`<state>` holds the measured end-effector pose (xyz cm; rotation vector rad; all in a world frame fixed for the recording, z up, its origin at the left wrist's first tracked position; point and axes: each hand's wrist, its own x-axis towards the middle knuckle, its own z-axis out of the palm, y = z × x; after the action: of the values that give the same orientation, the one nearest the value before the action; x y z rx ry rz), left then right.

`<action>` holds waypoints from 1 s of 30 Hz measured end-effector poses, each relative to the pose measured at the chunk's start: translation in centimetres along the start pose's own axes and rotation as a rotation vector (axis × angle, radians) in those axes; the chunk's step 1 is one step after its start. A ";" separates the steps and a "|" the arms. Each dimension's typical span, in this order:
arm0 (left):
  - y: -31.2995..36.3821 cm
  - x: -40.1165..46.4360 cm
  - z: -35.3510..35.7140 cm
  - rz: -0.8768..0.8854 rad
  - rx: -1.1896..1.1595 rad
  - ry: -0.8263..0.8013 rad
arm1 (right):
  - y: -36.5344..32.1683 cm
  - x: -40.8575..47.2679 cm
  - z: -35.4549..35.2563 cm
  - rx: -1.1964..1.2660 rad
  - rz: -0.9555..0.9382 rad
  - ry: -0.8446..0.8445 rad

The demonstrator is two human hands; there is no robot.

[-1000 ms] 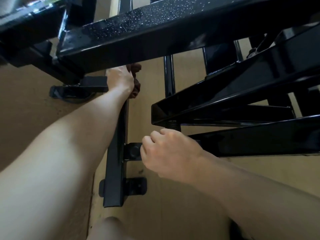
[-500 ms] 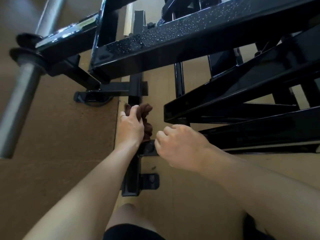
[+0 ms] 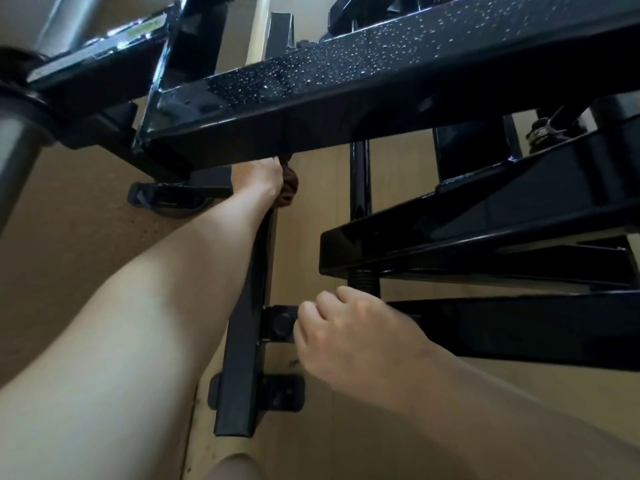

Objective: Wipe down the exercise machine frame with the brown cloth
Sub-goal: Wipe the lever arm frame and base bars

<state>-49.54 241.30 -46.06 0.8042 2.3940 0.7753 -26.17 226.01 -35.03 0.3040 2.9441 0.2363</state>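
Wiping the floor rail (image 3: 247,323) of the frame: left hand (image 3: 260,177) is gripping the brown cloth (image 3: 288,188) at the rail's far end under the wet upper beam (image 3: 381,77), right hand (image 3: 349,336) is resting loosely curled, holding nothing, beside the bracket (image 3: 280,323); next, likely drawing the cloth back along the rail.

Left arm stretched far forward, bare forearm running from lower left up toward centre. Left hand (image 3: 261,178) at full reach, back of hand facing camera, fingers curled round bunched brown cloth (image 3: 289,187); fingertips hidden. Right forearm enters from lower right, bare, angled up-left. Right hand (image 3: 349,336) much nearer camera, knuckles up, fingers (image 3: 311,315) bent under into loose fist; cannot tell whether they hold anything. Bare knee (image 3: 235,467) at bottom edge between arms.
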 end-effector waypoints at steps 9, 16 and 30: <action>-6.3 -8.7 -2.2 0.314 0.102 -0.025 | -0.2 0.0 -0.1 -0.057 -0.016 0.047; -12.5 -17.4 -4.6 0.117 0.031 -0.043 | -0.1 0.2 0.0 0.063 -0.032 0.015; -8.2 -12.9 -2.8 0.166 0.269 0.001 | -0.6 0.2 -0.1 0.004 0.022 0.039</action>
<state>-45.23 226.39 -45.96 1.1211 2.4882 0.5185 -26.47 225.47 -35.03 0.3359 2.9810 0.2413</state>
